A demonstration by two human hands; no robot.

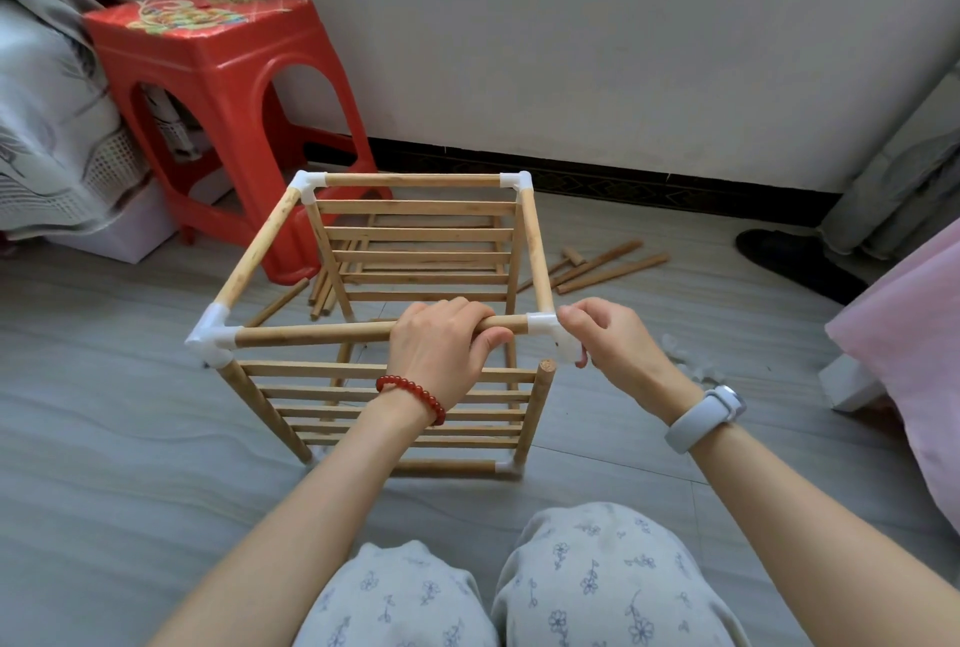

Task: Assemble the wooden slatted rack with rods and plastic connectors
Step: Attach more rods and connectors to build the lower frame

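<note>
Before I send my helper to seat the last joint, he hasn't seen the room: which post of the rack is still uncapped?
Find the red plastic stool by the wall; the square wooden slatted rack stands beside it. Go to the rack's near right corner, beneath the right hand holding the white plastic corner connector. That upright wooden post alone shows a bare round top; the other three wear connectors.

A red plastic stool [218,90] with a gold-patterned seat stands on the grey wood-look floor [104,438] near a white wall [571,22] edged by a dark, patterned skirting board [649,186]. To its left, grey patterned bedding [47,126] drapes over a white box [124,235] on the floor. At far right a pink cloth [914,350] hangs beside a dark shoe [795,259] and a pale curtain [904,168].
</note>
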